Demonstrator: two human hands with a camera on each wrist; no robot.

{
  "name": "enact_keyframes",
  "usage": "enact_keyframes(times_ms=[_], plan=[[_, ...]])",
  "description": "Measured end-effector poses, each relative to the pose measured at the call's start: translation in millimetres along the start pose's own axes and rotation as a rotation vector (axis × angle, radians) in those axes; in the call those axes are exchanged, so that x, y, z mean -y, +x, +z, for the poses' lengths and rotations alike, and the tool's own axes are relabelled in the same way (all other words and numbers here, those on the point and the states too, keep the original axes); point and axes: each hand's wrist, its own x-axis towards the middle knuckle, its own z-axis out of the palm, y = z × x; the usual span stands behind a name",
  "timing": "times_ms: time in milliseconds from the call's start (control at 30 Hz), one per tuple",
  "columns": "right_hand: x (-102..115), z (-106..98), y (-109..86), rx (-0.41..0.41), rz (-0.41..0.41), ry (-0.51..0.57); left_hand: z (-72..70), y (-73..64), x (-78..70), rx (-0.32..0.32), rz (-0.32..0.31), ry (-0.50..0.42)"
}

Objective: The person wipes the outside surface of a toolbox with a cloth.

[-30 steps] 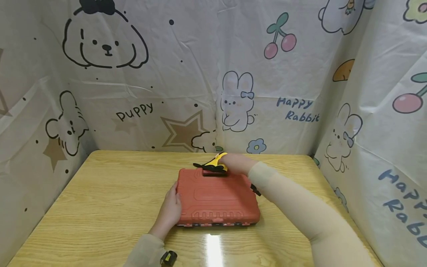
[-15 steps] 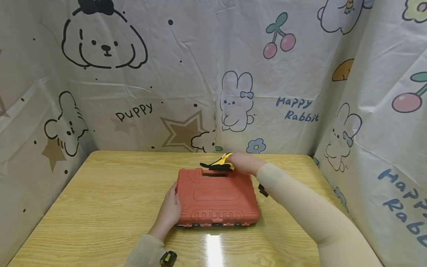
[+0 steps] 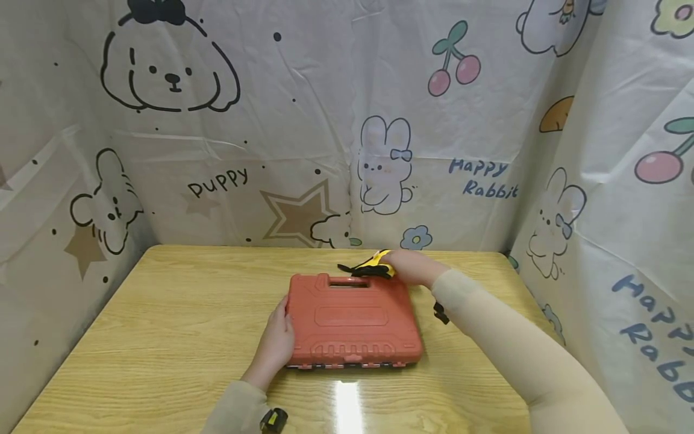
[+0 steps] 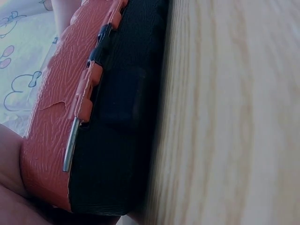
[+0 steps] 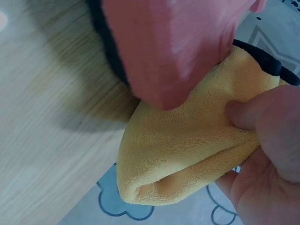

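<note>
A red plastic tool case (image 3: pixel 352 328) with a black lower half lies closed on the wooden table, its handle at the far side. My left hand (image 3: pixel 275 340) grips the case's left side; in the left wrist view, parts of that hand (image 4: pixel 14 187) touch the red shell at its corner. At the far right of the case, my right hand (image 3: pixel 409 265) holds a folded yellow cloth (image 5: pixel 187 136) with a black edge. In the right wrist view, the thumb (image 5: pixel 248 112) presses on the cloth, which lies against the red case's corner. The fingers behind the cloth are partly hidden.
The wooden table (image 3: pixel 162 337) extends around the case on both sides and in front. White printed curtains (image 3: pixel 303 138) stand behind and beside the table. A silver hinge pin (image 4: pixel 70 145) shows along the case's near edge.
My right hand has moved to the right along the case's far edge with the yellow cloth, uncovering the handle. The left hand and the case have stayed in place.
</note>
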Motion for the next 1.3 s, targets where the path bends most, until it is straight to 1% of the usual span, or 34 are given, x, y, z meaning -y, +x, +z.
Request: enact_keyframes(times_ms=[200,400,533,733,800,967,1133,1300], plan=[[-8,1,-10.6,0.006,0.002,0.026,-0.6,1.2,-1.8,0.002,-0.014,-0.011],[-16,4,-18.5,-0.018,0.007,0.054,-0.9,1.8,-3.2,0.015,-0.025,-0.016],[-22,6,-24.1,-0.039,0.021,0.088,-1.0,2.1,-3.7,0.016,-0.025,-0.014],[-30,14,-33.8,-0.046,0.067,0.137,-1.0,1.9,-4.7,0.019,-0.036,-0.013],[-31,18,-37.4,-0.054,0.091,0.154,-1.2,2.0,-5.1,0.019,-0.039,-0.014],[-27,29,-47.6,-0.112,0.174,0.201,-2.0,1.2,-4.9,0.016,-0.029,-0.01],[-18,40,-54.1,-0.159,0.252,0.241,-2.2,-0.1,-4.2,0.005,-0.012,0.005],[-9,50,-60.0,-0.235,0.347,0.3,-1.7,-1.1,-2.6,0.003,-0.005,0.005]])
